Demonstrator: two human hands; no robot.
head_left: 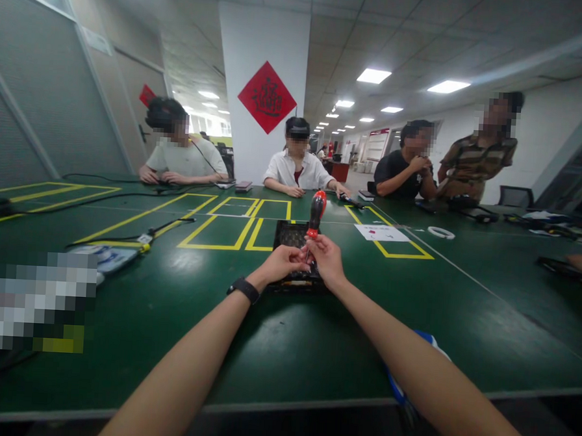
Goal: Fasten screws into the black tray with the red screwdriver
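A screwdriver point(316, 214) with a red and black handle stands nearly upright in front of me. My right hand point(330, 259) is closed, its fingers pinched round the screwdriver's lower part just under the handle. Close beside it, my left hand point(286, 263), with a dark band at the wrist, has its fingertips pressed together near the shaft. What those fingertips hold, if anything, is too small to make out. Beneath both hands a black, box-shaped item point(284, 230) with a dark, patterned inside lies on the green table point(274, 347). The hands hide much of it and the screwdriver's tip.
Yellow tape outlines point(211, 246) mark the table. A white sheet point(380, 233) and a white ring point(440, 233) lie to the right. A cord with a badge point(103, 257) lies left. Something blue and white point(428, 339) shows under my right forearm. Several people are across the table.
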